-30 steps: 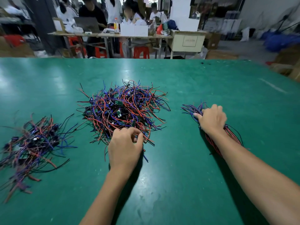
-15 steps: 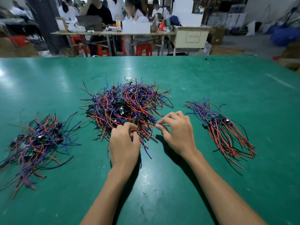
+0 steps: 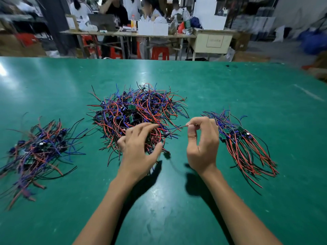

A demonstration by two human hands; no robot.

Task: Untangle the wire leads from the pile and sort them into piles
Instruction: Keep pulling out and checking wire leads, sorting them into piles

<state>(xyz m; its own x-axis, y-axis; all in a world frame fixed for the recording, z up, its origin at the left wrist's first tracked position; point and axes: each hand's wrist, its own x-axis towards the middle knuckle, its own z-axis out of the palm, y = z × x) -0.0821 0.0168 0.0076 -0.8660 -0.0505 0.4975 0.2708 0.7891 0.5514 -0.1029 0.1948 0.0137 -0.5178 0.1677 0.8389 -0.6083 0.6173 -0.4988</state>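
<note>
A tangled pile of red, blue and black wire leads [image 3: 136, 112] with small green boards lies mid-table. My left hand [image 3: 139, 147] rests on the pile's near edge, fingers spread and relaxed over the wires. My right hand [image 3: 201, 144] pinches the end of one red wire lead [image 3: 177, 129] between thumb and fingertips, and the wire stretches left into the pile. A sorted pile of leads [image 3: 247, 147] lies combed out just right of my right hand. Another sorted pile [image 3: 39, 149] lies at the far left.
The green table [image 3: 177, 209] runs wide in all directions. Beyond its far edge stand a long workbench [image 3: 123, 33] with boxes and bottles, red stools, and several people.
My right hand left the right pile, crossed to the centre pile, took a red wire end and now draws it rightward. My left hand opened its fingers over the pile's near edge.
</note>
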